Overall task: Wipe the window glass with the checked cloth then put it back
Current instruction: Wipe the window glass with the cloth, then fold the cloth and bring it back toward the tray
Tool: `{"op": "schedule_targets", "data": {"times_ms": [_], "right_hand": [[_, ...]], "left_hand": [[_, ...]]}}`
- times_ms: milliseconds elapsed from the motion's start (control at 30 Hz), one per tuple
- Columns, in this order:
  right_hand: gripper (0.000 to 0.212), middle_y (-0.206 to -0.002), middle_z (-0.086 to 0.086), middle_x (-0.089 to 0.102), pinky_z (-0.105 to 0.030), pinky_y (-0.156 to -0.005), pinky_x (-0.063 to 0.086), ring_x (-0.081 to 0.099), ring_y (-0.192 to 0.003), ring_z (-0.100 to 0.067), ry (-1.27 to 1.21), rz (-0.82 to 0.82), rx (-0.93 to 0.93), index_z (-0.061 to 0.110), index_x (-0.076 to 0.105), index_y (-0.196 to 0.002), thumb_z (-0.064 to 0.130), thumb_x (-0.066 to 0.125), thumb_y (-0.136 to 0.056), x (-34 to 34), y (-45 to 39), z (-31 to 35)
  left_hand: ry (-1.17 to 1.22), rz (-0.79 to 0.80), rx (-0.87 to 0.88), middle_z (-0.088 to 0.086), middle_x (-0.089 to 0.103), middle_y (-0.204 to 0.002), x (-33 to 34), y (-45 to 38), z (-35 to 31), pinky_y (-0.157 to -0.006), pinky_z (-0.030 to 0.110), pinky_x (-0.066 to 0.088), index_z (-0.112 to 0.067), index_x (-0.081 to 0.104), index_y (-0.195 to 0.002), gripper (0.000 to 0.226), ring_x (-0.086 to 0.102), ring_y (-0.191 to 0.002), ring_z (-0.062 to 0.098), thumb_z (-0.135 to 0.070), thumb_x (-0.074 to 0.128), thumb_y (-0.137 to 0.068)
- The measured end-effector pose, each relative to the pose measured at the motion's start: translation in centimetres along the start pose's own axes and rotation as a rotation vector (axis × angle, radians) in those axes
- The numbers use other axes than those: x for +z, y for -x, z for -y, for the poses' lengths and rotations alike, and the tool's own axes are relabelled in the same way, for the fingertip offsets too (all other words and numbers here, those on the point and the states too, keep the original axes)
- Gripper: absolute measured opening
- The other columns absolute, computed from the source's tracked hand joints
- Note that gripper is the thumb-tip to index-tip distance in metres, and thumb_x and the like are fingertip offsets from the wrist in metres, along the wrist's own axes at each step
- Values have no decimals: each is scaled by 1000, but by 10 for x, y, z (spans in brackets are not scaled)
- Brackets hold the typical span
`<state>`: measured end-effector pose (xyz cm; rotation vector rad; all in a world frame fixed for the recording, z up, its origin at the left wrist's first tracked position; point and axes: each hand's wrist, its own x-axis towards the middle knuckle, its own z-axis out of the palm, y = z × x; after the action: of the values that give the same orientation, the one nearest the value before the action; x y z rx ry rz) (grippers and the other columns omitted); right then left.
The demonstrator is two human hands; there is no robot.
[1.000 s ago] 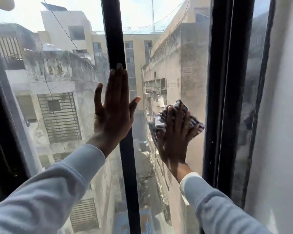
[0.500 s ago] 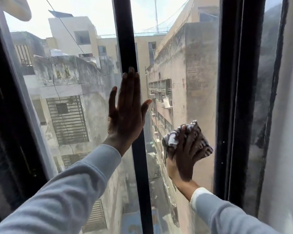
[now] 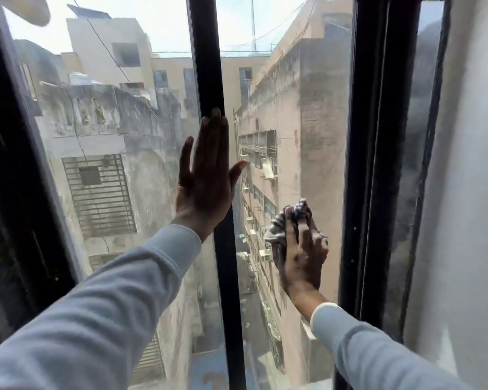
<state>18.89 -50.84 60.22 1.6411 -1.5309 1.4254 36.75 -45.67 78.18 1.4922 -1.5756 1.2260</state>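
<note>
Reaching forward in pale grey sleeves (image 3: 119,294), I have both hands up against the window. My right hand (image 3: 302,257) is clenched around the bunched checked cloth (image 3: 279,229), fingers curled over it and pressing it onto the window glass (image 3: 316,164) of the right pane, low down and near the dark right frame (image 3: 369,164). My left hand (image 3: 206,178) is spread flat and empty, fingers straight together, thumb out, palm resting across the black centre bar (image 3: 206,66). Beyond the glass stand weathered buildings (image 3: 110,136).
</note>
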Motion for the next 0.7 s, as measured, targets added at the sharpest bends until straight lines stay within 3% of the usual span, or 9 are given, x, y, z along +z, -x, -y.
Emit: {"op": "schedule_targets", "data": {"times_ms": [100,200,233,300,367,433,500,600,700], "right_hand": [[61,-164,-7,53,-52,-106,51,57,-128,-36,-228,275,7,24,50,-163,18,67,-105,-21,26,-3],[25,-120,-16,72,-38,-80,66,75,-96,-30,-1123,456,613,21,71,-132,25,54,-115,-64,8,27],[34,-109,-17,76,-37,-74,68,79,-89,-28,-1434,543,873,18,73,-126,38,48,-116,-85,-3,37],[59,-108,-20,81,-50,-87,69,81,-99,-34,-1735,724,985,6,73,-131,51,38,-116,-116,-20,45],[57,-106,-22,79,-57,-88,66,78,-99,-39,-1922,789,854,5,75,-124,39,29,-120,-147,-33,53],[45,-76,-23,71,-58,-61,63,72,-68,-39,-2025,779,750,17,72,-96,17,33,-118,-169,-33,50],[43,-68,-17,76,-55,-52,66,76,-58,-39,-2048,758,955,16,71,-94,29,38,-118,-192,-24,57],[61,-91,-5,88,-43,-68,72,86,-80,-22,-1924,785,1014,20,80,-111,61,35,-113,-221,-6,58],[88,-136,-21,71,-65,-120,46,66,-130,-41,-1904,961,862,6,60,-147,79,38,-104,-266,3,67]], "left_hand": [[-43,97,0,7,-14,-189,-14,-1,1,-138,42,-8,-11,-13,-178,79,-6,-177,22,-58,5,-117],[147,205,-4,6,-15,-189,-32,4,-1,-141,39,-2,-11,-9,-179,80,-5,-177,22,-49,28,-119],[264,234,-20,5,-9,-190,-40,11,-4,-141,39,4,-12,-2,-180,80,2,-177,23,-45,36,-118],[482,260,-128,4,18,-188,-53,36,-14,-134,42,31,-16,21,-177,72,30,-171,27,-45,44,-116],[728,374,-368,5,53,-167,-69,60,-26,-111,46,52,-15,46,-164,68,59,-146,28,-61,41,-114],[1127,634,-661,4,83,-120,-96,71,-33,-90,40,62,-7,74,-136,86,79,-105,24,-79,37,-106],[1446,795,-886,0,88,-95,-119,78,-29,-85,41,66,-11,85,-117,83,84,-90,22,-82,44,-102],[1577,643,-934,11,83,-104,-150,91,-17,-86,42,60,-3,78,-114,65,77,-98,29,-64,57,-106],[1398,377,-867,3,74,-100,-184,106,-6,-72,32,54,-5,70,-113,52,70,-88,20,-56,63,-106]]}}
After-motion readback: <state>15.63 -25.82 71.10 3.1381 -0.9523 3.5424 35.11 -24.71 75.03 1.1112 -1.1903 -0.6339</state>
